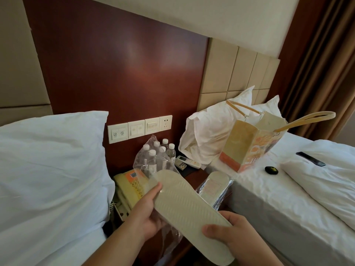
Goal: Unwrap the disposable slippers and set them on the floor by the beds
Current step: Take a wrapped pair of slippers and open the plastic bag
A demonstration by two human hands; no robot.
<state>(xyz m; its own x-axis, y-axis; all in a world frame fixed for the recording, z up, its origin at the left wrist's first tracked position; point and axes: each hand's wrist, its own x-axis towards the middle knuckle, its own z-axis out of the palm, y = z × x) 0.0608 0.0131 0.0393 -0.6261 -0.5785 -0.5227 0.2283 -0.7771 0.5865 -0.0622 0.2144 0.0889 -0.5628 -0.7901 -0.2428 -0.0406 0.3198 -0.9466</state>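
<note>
**Nearly unwrapped, with clutter close behind**

Nearest the camera, the right hand (228, 233) grips the near end of the slippers (184, 206), thumb curled over the ribbed sole and fingers hidden beneath. They are held in the air between the two beds, sole up; I cannot tell whether this is one slipper or a stacked pair. The left hand (146, 214) pinches the far edge with its thumb on top, and the clear plastic wrapper (169, 235) hangs crumpled under that palm.

Risks, as I judge them:
- The loose film could drop to the floor and be left underfoot, which makes it slippery.
- If the pair is stacked, easing either grip could let the lower one slide out.
- Just beyond, a second wrapped pack (213, 187) leans at the edge of the nightstand (194, 174), where a sweep of the forearm could knock it off.
- Farther back, the telephone (126, 187), water bottles (157, 156) and remote (189, 162) crowd the top, so a careless reach might topple them.
- The paper bag (247, 148) stands on the right bed near its edge, and it could tip if jostled.
</note>
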